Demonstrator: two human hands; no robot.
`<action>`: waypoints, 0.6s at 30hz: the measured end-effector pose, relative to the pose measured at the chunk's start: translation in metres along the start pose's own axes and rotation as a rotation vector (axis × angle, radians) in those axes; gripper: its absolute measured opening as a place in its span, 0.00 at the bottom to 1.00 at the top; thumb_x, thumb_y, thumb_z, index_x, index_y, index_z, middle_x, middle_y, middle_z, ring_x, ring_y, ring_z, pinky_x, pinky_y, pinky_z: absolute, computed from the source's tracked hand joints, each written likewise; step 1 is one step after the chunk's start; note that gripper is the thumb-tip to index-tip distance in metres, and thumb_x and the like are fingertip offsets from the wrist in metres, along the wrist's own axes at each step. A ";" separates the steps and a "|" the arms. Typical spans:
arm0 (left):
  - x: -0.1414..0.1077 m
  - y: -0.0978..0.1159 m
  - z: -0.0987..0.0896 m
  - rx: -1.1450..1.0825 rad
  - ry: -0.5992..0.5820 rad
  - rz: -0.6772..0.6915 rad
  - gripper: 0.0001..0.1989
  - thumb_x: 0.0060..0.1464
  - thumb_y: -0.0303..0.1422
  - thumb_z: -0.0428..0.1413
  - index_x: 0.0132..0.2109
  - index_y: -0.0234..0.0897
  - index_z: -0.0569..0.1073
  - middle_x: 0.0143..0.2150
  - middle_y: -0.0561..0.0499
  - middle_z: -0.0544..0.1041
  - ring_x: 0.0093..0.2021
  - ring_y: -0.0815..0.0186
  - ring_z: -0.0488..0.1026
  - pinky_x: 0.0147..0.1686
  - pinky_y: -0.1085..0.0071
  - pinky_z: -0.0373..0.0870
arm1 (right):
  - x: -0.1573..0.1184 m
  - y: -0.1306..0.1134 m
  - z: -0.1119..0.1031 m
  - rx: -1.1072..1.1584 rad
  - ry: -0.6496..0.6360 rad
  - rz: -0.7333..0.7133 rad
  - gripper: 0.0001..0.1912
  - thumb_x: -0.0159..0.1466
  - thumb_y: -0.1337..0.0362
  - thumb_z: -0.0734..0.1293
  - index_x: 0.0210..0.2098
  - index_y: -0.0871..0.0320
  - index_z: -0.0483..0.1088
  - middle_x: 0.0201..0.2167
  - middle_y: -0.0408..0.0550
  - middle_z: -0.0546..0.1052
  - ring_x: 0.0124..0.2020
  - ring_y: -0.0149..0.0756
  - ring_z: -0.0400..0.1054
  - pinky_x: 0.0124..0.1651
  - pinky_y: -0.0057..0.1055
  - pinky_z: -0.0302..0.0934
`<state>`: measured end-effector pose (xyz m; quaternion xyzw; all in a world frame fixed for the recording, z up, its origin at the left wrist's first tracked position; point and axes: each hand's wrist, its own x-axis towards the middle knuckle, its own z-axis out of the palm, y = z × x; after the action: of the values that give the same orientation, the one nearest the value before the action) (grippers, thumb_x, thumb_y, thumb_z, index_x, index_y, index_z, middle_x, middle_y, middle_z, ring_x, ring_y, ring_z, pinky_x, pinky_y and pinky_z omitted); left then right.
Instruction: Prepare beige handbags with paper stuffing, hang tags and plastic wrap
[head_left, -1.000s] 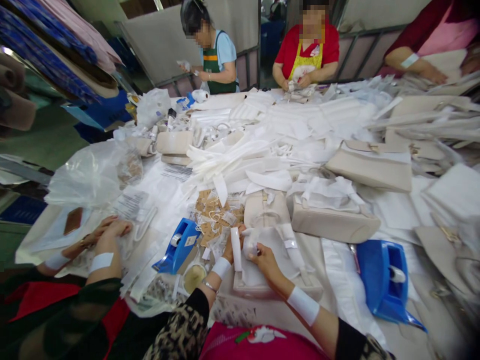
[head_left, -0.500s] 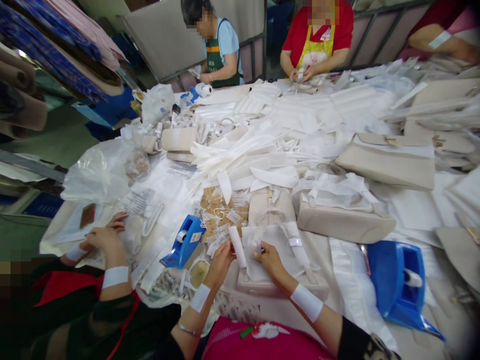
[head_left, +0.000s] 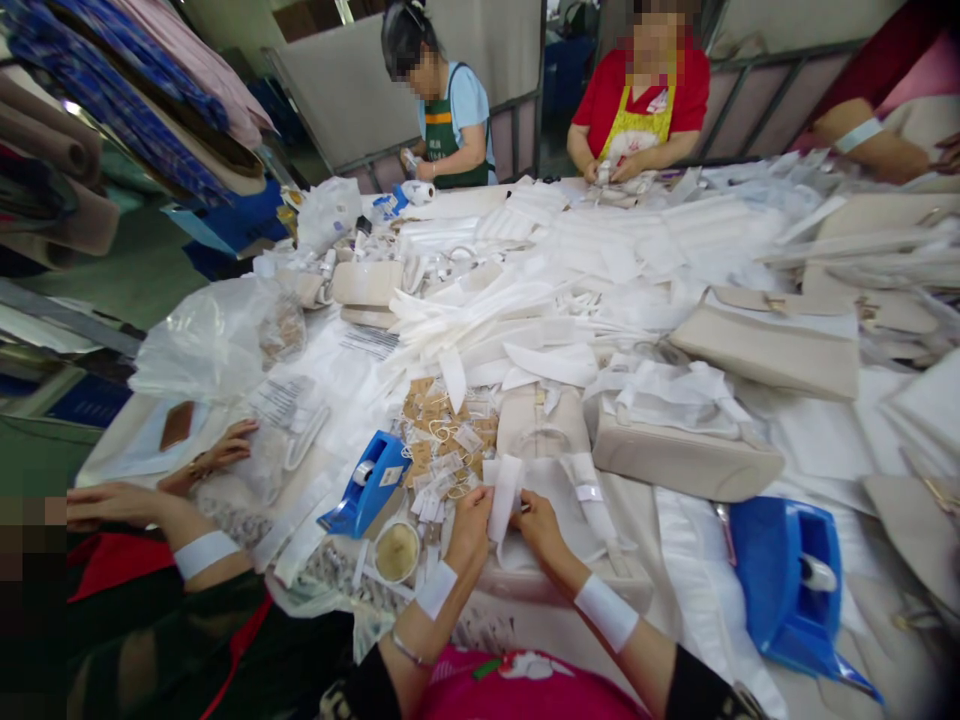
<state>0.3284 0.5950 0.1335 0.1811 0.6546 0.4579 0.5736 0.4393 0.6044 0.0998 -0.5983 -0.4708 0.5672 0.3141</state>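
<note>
A white foam strip stands over the left side of a beige handbag at the near edge of the table, between the person's hands. The left hand pinches the strip's left edge, probably to steady it; the right hand has its fingers bunched narrowly at the opposite edge, though I cannot tell whether they grip it. On the bag's right side lies a taped foam wrap, likely there to guard against scuffs. A white sheet lies between the two, perhaps keeping surfaces from rubbing. Just left, brown and white tags and a blue tape dispenser sit seemingly for easy reach; a second blue dispenser stands to the right. Farther right, another beige handbag rests with white wrapping on top.
</note>
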 end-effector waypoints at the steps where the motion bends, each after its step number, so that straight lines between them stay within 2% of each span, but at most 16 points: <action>1: 0.001 0.000 -0.001 0.029 0.003 -0.008 0.25 0.37 0.50 0.65 0.35 0.33 0.74 0.34 0.47 0.76 0.35 0.64 0.71 0.35 0.71 0.65 | 0.000 0.002 0.001 -0.007 0.015 -0.006 0.11 0.47 0.66 0.64 0.29 0.59 0.75 0.28 0.49 0.79 0.33 0.43 0.70 0.38 0.35 0.65; 4: 0.006 0.004 -0.005 0.141 -0.028 -0.063 0.25 0.36 0.47 0.66 0.36 0.33 0.74 0.34 0.48 0.76 0.33 0.66 0.71 0.32 0.72 0.64 | 0.001 0.009 0.002 -0.035 0.084 -0.005 0.11 0.47 0.67 0.62 0.28 0.59 0.74 0.29 0.51 0.78 0.33 0.44 0.70 0.40 0.37 0.65; 9: 0.013 0.015 -0.011 0.329 -0.150 -0.193 0.22 0.38 0.48 0.65 0.29 0.33 0.73 0.23 0.54 0.70 0.24 0.70 0.65 0.25 0.74 0.57 | 0.000 0.012 0.001 -0.075 0.170 -0.023 0.07 0.48 0.65 0.62 0.27 0.59 0.69 0.29 0.52 0.76 0.32 0.44 0.69 0.38 0.38 0.65; 15: 0.017 0.021 -0.007 0.463 -0.197 -0.131 0.16 0.44 0.36 0.63 0.21 0.35 0.65 0.16 0.60 0.60 0.20 0.73 0.56 0.23 0.74 0.48 | -0.007 0.001 -0.002 -0.071 0.082 -0.148 0.13 0.52 0.64 0.60 0.34 0.59 0.71 0.36 0.55 0.78 0.37 0.45 0.71 0.43 0.38 0.66; 18: 0.018 0.020 -0.003 0.488 -0.200 -0.087 0.15 0.45 0.31 0.61 0.19 0.35 0.64 0.16 0.60 0.59 0.21 0.73 0.55 0.23 0.73 0.46 | -0.012 -0.002 -0.003 -0.105 0.051 -0.163 0.14 0.53 0.66 0.60 0.36 0.60 0.71 0.38 0.56 0.78 0.39 0.46 0.71 0.45 0.40 0.66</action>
<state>0.3144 0.6180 0.1387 0.3300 0.6928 0.2413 0.5940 0.4430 0.5944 0.1067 -0.5878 -0.5389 0.4990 0.3392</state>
